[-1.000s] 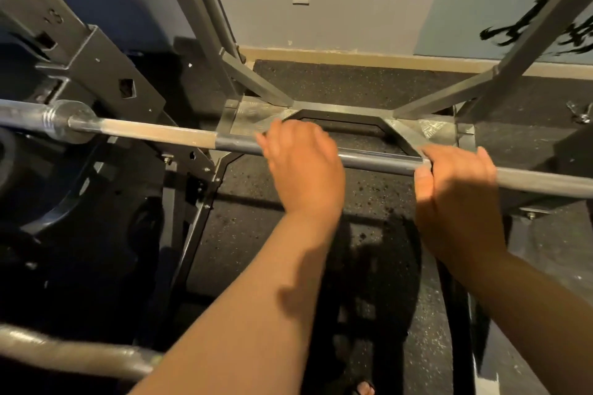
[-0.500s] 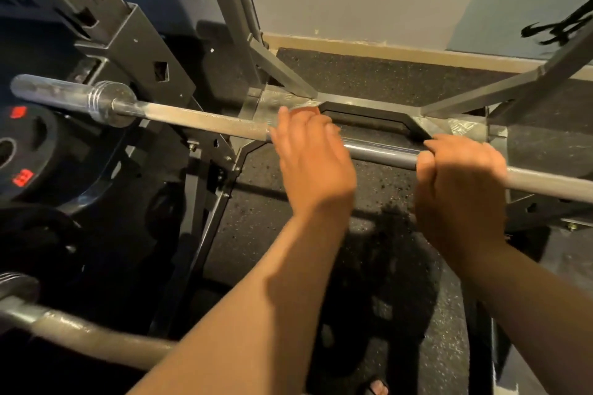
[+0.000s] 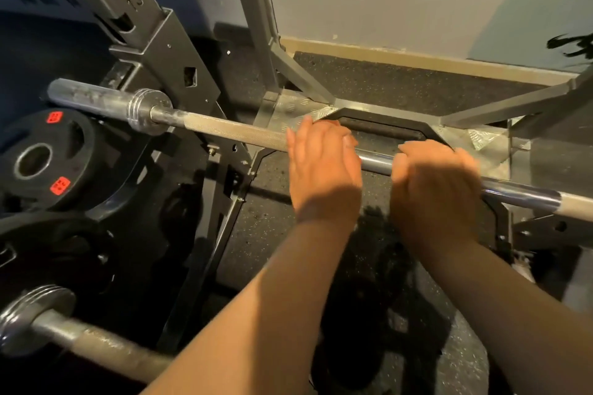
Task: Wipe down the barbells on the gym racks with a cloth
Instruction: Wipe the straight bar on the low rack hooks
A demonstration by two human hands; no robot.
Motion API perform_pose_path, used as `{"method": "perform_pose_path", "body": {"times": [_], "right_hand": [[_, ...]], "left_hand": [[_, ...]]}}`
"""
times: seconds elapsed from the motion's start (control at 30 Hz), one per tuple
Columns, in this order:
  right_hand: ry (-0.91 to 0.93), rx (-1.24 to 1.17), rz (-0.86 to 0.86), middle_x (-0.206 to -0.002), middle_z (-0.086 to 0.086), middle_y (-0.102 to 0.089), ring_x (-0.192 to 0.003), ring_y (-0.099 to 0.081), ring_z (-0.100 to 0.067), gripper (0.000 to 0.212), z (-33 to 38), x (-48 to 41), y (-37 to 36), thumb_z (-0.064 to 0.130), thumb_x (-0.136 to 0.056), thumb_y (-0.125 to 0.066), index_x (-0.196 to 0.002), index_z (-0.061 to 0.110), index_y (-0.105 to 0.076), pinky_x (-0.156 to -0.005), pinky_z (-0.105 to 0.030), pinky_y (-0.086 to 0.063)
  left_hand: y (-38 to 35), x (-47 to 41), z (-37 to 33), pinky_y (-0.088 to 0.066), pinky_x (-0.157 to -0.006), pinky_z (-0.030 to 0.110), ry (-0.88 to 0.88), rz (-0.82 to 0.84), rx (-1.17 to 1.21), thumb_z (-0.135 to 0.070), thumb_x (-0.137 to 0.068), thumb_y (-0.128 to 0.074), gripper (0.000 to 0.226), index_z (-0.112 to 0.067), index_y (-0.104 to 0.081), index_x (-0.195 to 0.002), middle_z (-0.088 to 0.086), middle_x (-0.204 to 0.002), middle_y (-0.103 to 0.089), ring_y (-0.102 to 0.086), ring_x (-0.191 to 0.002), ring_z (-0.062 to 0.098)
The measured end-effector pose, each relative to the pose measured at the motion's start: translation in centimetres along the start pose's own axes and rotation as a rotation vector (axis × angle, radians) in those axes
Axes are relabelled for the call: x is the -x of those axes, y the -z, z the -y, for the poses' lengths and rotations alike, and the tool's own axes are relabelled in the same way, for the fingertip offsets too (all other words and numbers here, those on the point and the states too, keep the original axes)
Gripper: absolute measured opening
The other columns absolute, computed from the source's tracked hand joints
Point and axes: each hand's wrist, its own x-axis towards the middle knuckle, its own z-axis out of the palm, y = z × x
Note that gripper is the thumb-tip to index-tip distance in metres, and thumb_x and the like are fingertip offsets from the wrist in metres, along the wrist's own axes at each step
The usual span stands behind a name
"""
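Observation:
A long steel barbell (image 3: 224, 130) lies across the rack, running from its left sleeve at upper left down to the right edge. My left hand (image 3: 324, 170) is draped over the bar where the knurled part ends, fingers curled over the far side. My right hand (image 3: 433, 189) wraps the smooth middle of the bar just to the right, and it is blurred. The two hands are almost touching. No cloth shows in either hand. A second barbell (image 3: 83, 338) crosses the lower left corner, partly hidden by my left forearm.
Black weight plates (image 3: 35, 160) with red labels hang at the left. A dark rack upright (image 3: 144, 38) marked 13 rises behind the bar's sleeve. The grey rack base frame (image 3: 295, 109) lies on the speckled rubber floor (image 3: 401, 83). A wall stands beyond.
Both hands have slid left along the bar and come closer together. The view has swung left and down, bringing the bar's left sleeve, the plates and the second barbell into sight.

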Motion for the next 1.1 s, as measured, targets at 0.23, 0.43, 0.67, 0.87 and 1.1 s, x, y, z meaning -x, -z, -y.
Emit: {"method": "perform_pose_path", "body": {"times": [0.23, 0.43, 0.67, 0.87, 1.1], "right_hand": [[0.095, 0.049, 0.024, -0.071, 0.002, -0.039, -0.067, -0.038, -0.02, 0.032, 2.5, -1.3, -1.3, 0.023, -0.106, -0.032, -0.074, 0.024, -0.037, -0.07, -0.038, -0.029], [0.0, -0.091, -0.014, -0.066, 0.001, -0.039, -0.063, -0.04, -0.021, 0.037, 3.2, -1.5, -0.9, 0.028, -0.105, -0.03, -0.072, 0.025, -0.047, -0.073, -0.036, -0.032], [-0.012, -0.029, -0.06, -0.067, -0.003, -0.049, -0.061, -0.048, -0.028, 0.032, 3.1, -3.1, -1.4, 0.019, -0.1, -0.037, -0.073, 0.018, -0.055, -0.07, -0.04, -0.043], [-0.069, -0.011, -0.076, -0.078, -0.004, -0.058, -0.069, -0.049, -0.026, 0.041, 2.9, -3.7, -2.7, 0.024, -0.104, -0.028, -0.088, 0.015, -0.064, -0.092, -0.045, -0.046], [0.009, 0.03, -0.042, -0.062, -0.004, -0.043, -0.054, -0.04, -0.027, 0.043, 3.3, -4.4, -1.6, 0.026, -0.106, -0.024, -0.071, 0.018, -0.048, -0.06, -0.034, -0.029]], "left_hand": [[3.3, -0.9, 4.0, -0.002, -0.127, 0.041, -0.252, 0.167, -0.077, -0.025, -0.104, -0.032, 0.034, -0.02, -0.061, -0.121, -0.003, -0.133, -0.058, -0.038, -0.144, 0.021], [4.1, -2.5, 5.5, -0.012, -0.125, 0.05, 0.03, -0.015, 0.051, -0.02, -0.107, -0.034, 0.025, -0.018, -0.059, -0.111, -0.001, -0.127, -0.056, -0.029, -0.148, 0.023], [4.7, -4.2, 6.8, -0.003, -0.127, 0.046, -0.099, 0.072, -0.003, -0.024, -0.107, -0.034, 0.029, -0.02, -0.061, -0.115, -0.005, -0.128, -0.058, -0.032, -0.146, 0.021], [4.5, -4.8, 6.1, -0.009, -0.126, 0.049, 0.032, -0.02, 0.118, -0.018, -0.108, -0.036, 0.022, -0.017, -0.056, -0.118, -0.002, -0.133, -0.053, -0.019, -0.152, 0.02], [3.3, -5.6, 5.8, 0.005, -0.126, 0.031, -0.181, 0.128, 0.029, -0.021, -0.108, -0.035, 0.03, -0.015, -0.057, -0.129, 0.001, -0.141, -0.053, -0.026, -0.15, 0.019]]}}
